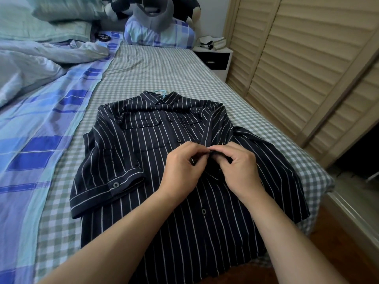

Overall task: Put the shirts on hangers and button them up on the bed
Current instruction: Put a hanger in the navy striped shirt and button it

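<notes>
the bed (pixel 155 64), covered in a green-and-white checked sheet, fills most of the view, with a blue patchwork quilt (pixel 41 128) bunched along its left edge and pillows at the far end. louvred wardrobe doors (pixel 297 58) run past its right edge. the dark striped shirt (pixel 131 160) lies face up across the near half of the bed, its hem reaching the near edge and its right sleeve close to the right edge. a pale blue hanger hook (pixel 159 91) shows at the collar, so the shirt looks already hung. both hands meet on the placket mid-chest: the left hand (pixel 180 167) and the right hand (pixel 240 167) each have fingers curled, pinching the front edges together around what is probably a button, hidden by the fingertips. two buttons above look fastened; one lower button (pixel 203 211) appears not yet done. risks: the small button could slip from the pinch, or be mated to the wrong hole, since the right front is rucked up and skews the two edges.
</notes>
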